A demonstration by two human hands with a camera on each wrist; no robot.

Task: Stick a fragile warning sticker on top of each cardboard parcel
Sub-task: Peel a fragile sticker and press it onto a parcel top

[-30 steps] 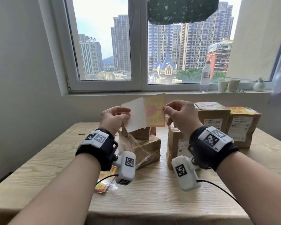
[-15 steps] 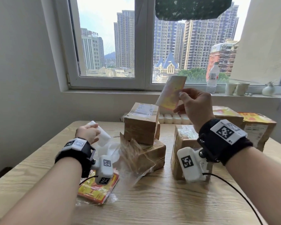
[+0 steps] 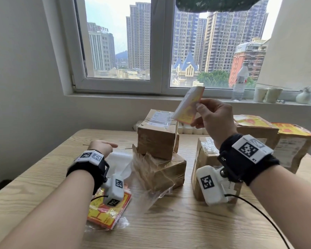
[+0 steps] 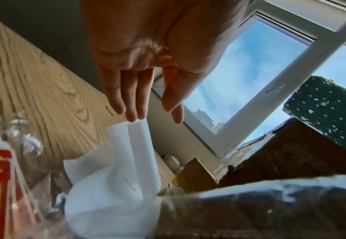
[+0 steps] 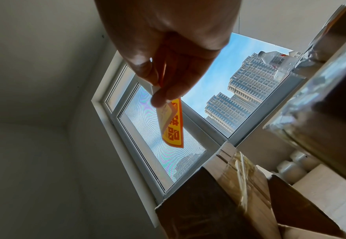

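My right hand (image 3: 203, 112) pinches a peeled yellow-and-red fragile sticker (image 3: 187, 108) by its edge, held in the air just above and right of the top parcel (image 3: 157, 133). That parcel is stacked on a lower parcel (image 3: 160, 169) in loose plastic wrap. The right wrist view shows the sticker (image 5: 173, 127) hanging from finger and thumb of my right hand (image 5: 160, 90). My left hand (image 3: 104, 147) hovers low over the table with straight fingers. In the left wrist view, its fingertips (image 4: 133, 116) just meet a white backing sheet (image 4: 127, 161).
A third parcel (image 3: 203, 155) stands under my right wrist. Two parcels (image 3: 251, 121) (image 3: 291, 130) at the far right carry yellow stickers on top. A pack of stickers (image 3: 108, 211) in clear film lies front left. A bottle (image 3: 240, 83) and cups (image 3: 267, 94) stand on the windowsill.
The two hands peeled the sticker from its backing and parted. My left hand dropped to the table with the white backing and released it; my right hand keeps the sticker raised.
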